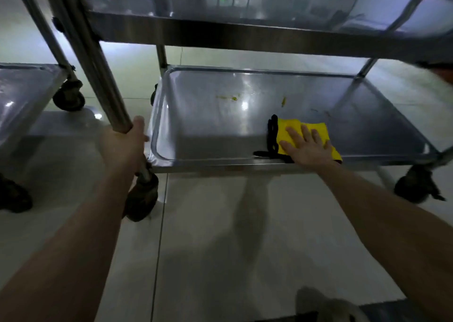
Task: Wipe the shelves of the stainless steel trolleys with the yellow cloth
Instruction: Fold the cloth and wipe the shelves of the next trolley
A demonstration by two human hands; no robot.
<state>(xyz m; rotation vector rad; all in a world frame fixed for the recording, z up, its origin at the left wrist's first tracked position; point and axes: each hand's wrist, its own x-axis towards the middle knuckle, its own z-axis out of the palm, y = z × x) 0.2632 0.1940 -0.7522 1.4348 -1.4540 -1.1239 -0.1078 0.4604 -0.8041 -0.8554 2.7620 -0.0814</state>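
The right grip (306, 147) lay flat, pressing the yellow cloth (288, 129) at the front of the bottom shelf (208, 135); the stains (226, 98) lay beyond it, leftward. The left grip (125, 142) clasped a post (98, 59).

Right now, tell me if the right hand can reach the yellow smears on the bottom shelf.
Probably yes: the right hand lies flat on the yellow cloth near the front rim, and only bare steel lies between it and the smears.
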